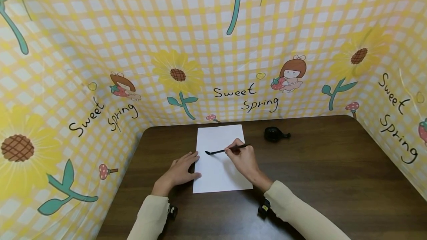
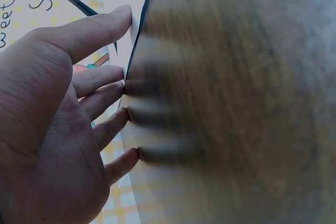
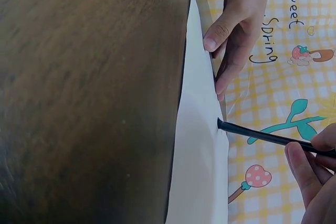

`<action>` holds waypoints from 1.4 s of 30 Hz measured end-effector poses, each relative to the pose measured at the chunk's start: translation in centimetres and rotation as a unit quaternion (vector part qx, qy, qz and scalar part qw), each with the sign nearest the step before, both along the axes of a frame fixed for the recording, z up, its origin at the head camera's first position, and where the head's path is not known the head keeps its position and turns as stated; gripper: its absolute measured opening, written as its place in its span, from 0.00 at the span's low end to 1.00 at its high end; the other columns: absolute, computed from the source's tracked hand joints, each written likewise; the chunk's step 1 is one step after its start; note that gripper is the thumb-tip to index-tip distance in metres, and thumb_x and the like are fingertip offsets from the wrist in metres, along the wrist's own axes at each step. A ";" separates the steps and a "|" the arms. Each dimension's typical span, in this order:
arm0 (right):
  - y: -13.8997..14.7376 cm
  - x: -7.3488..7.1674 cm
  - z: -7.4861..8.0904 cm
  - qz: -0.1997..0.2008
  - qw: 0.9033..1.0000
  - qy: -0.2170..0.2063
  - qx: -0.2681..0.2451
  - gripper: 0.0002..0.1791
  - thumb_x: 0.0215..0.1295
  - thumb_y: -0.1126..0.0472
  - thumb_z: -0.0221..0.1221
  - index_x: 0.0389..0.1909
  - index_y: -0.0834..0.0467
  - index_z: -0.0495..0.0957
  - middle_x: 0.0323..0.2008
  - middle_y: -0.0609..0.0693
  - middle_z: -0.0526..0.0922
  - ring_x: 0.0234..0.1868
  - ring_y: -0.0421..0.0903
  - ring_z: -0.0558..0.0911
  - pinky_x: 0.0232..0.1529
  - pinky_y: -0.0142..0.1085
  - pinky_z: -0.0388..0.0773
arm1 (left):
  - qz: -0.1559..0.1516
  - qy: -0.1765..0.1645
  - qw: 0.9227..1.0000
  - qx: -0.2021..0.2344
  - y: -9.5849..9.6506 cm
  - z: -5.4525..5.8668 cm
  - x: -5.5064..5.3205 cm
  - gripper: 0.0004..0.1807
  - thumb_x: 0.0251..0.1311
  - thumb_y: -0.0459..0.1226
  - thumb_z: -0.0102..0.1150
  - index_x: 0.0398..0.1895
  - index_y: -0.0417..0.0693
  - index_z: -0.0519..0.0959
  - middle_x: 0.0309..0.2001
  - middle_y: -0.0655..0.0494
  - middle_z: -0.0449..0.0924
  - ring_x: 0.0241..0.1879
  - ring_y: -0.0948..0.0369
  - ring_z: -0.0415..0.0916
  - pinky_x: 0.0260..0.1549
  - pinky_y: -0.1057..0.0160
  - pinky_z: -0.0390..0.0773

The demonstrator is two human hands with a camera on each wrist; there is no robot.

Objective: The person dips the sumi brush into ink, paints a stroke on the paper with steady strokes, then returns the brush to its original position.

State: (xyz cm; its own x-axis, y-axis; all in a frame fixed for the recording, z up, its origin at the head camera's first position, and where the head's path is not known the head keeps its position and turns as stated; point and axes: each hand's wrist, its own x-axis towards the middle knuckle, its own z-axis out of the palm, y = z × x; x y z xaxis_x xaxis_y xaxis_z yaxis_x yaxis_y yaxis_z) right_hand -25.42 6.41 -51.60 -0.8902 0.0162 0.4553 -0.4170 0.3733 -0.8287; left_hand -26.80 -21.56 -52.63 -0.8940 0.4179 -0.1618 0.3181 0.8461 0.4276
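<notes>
A white sheet of paper point(image 1: 213, 177) lies on the dark wooden table. My right hand point(image 1: 245, 158) pinches a slim black brush point(image 1: 218, 151) over the sheet, its dark tip pointing left. In the right wrist view, the brush tip point(image 3: 219, 124) appears to touch the paper point(image 3: 197, 129), with the handle slanting back to the right hand point(image 3: 315, 182). At the sheet's left edge rests my left hand point(image 1: 180, 169), fingers spread and extended. The left wrist view shows that hand's fingertips point(image 2: 118, 124) down along the paper's edge.
A small black round-bodied object with a narrow neck point(image 1: 273, 134) lies right of the paper, towards the back. Yellow checked cloth point(image 1: 233, 66) with printed flowers and lettering surrounds the wooden table point(image 1: 317, 166) at the back and both sides.
</notes>
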 end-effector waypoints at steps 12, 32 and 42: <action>0.1 -0.1 -0.1 -0.012 1.000 0.003 0.006 0.07 0.66 0.67 0.71 0.31 0.54 0.84 0.30 0.48 0.90 0.31 0.38 0.86 0.34 0.29 0.82 | -0.004 0.008 1.000 0.000 0.3 0.3 0.0 0.41 0.68 0.49 0.70 0.80 0.44 0.69 0.84 0.48 0.59 0.85 0.43 0.51 0.74 0.26 0.53; 0.7 0.2 -0.1 -0.018 1.000 -0.005 0.023 0.07 0.68 0.66 0.71 0.32 0.55 0.83 0.31 0.49 0.91 0.33 0.40 0.88 0.36 0.29 0.84 | 0.005 0.005 1.000 -0.013 0.3 0.1 -0.1 0.41 0.68 0.51 0.70 0.80 0.46 0.70 0.85 0.52 0.59 0.85 0.46 0.51 0.74 0.28 0.55; 1.0 0.3 0.1 -0.017 1.000 -0.011 0.019 0.07 0.67 0.65 0.71 0.32 0.54 0.83 0.33 0.48 0.91 0.33 0.40 0.88 0.36 0.30 0.84 | 0.007 0.003 1.000 -0.013 0.3 0.0 -0.1 0.41 0.68 0.51 0.70 0.80 0.45 0.69 0.85 0.52 0.58 0.85 0.47 0.51 0.74 0.28 0.55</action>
State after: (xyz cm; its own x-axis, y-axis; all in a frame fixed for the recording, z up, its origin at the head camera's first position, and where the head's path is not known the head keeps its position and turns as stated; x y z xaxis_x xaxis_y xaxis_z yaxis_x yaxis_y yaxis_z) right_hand -25.12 7.41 -51.54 -0.8991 0.0286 0.4369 -0.3861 0.4187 -0.8220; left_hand -26.89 -21.27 -52.60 -0.9007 0.4007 -0.1677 0.3083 0.8617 0.4030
